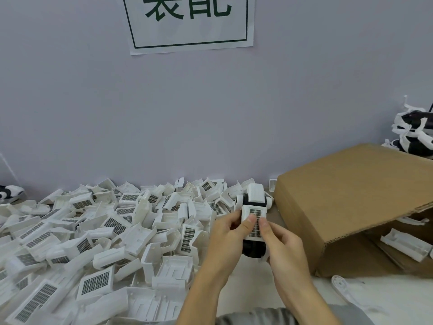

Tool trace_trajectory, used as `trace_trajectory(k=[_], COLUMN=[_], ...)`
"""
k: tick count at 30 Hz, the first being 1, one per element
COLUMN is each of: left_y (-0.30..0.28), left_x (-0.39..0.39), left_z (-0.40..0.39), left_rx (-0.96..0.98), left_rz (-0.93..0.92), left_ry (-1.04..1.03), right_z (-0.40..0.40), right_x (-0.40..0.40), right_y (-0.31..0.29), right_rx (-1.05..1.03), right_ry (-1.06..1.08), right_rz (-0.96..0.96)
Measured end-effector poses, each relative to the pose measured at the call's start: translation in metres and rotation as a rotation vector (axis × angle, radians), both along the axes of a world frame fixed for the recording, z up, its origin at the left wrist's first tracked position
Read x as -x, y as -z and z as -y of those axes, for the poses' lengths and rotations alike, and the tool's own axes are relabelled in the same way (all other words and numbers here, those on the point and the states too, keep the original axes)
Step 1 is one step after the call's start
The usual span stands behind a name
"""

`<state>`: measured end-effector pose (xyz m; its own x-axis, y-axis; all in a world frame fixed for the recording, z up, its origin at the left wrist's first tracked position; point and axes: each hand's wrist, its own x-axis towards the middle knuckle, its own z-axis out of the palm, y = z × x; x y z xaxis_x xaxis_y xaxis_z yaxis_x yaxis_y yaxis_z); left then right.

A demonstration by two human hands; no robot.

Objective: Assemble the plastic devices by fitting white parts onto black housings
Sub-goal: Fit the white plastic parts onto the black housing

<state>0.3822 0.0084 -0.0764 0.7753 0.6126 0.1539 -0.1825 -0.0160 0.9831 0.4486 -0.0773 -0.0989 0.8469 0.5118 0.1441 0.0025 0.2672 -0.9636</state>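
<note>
White moulded plastic parts with dark rectangular grille panels [98,233] are heaped across the left and centre of the frame, the heap reaching back to the pale lilac wall [210,113]. At the far left edge, mid-height, a black-and-white object [8,192] is partly seen; it cannot be identified further. At upper centre a white paper sign with a dark green border and large dark green characters [191,22] is fixed to the wall, its top cut off by the frame.

Right of centre, in the lower half, a black rounded plastic housing carrying white parts [254,231] is held above the table between both hands. A white grille-faced part [255,222] is seated on its near face, and a white block [255,193] is seen at its far end. The left hand [226,233] is curled about the left side of the device, thumb pressed on the grille face. The right hand [284,240] is curled about the right side and underside, thumb tip also set on the grille, just beside the left thumb. A grey sleeve or garment [269,316] is seen at the bottom edge.

At the right, a brown corrugated cardboard box lying on its side [351,195] is recorded, its opening facing lower right, with long white plastic pieces [405,247] inside. A flat white plastic bracket [344,289] lies on the table before it. At the upper right edge, assembled black-and-white units [414,134] are stacked behind the box.
</note>
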Motion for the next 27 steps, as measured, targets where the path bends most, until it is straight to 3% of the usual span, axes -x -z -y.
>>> trace_trajectory(k=[11, 19, 27], left_y=[0.0021, 0.0041, 0.0058], left_x=[-0.0021, -0.0025, -0.0039], left_z=[0.0007, -0.0007, -0.0008], left_rx=[-0.094, -0.160, -0.182], left_rz=[0.014, -0.032, -0.100], left_ry=[0.000, 0.036, -0.068], right_z=[0.0030, 0.0034, 0.0036], right_x=[0.0022, -0.0043, -0.0026], right_y=[-0.0010, 0.0018, 0.0015], right_rx=[0.011, -0.090, -0.021], right_ry=[0.137, 0.114, 0.134], right_rz=[0.146, -0.021, 0.169])
